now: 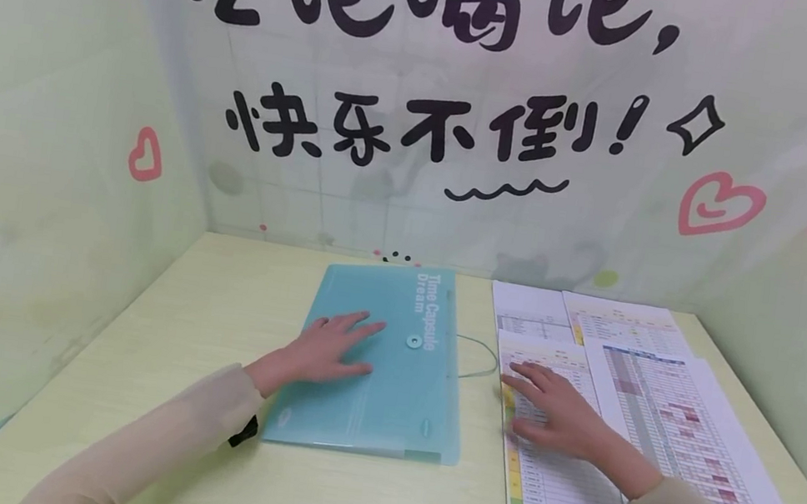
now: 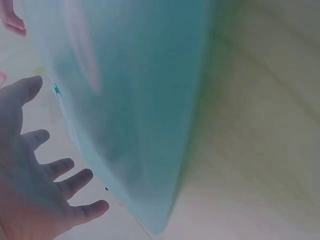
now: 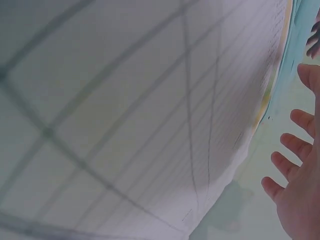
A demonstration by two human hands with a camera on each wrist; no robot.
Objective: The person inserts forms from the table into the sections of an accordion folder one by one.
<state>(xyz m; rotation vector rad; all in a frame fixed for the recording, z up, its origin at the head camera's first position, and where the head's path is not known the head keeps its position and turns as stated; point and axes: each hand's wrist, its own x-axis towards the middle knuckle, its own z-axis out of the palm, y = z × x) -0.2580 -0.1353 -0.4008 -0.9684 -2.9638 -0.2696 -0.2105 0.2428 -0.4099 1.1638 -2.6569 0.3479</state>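
Note:
A light-blue plastic document folder (image 1: 378,400) lies on the table, with white lettering and a round button (image 1: 414,341) near its right side. An elastic loop (image 1: 485,354) sticks out from its right edge. Over the folder's left half is my left hand (image 1: 323,351), fingers spread and holding nothing; the left wrist view has the palm above the folder's surface (image 2: 135,100). My right hand (image 1: 557,414) hovers over a printed chart sheet (image 1: 540,496) with yellow and green cells, its fingers loose and nothing in them. Ruled paper (image 3: 125,125) fills much of the right wrist view.
More printed sheets lie at the right: a wide table with red cells (image 1: 697,448) and two sheets behind, one white (image 1: 529,301), one coloured (image 1: 629,322). A white printed curtain (image 1: 393,217) closes off the table's back and sides. The pale wooden tabletop (image 1: 160,323) extends left of the folder.

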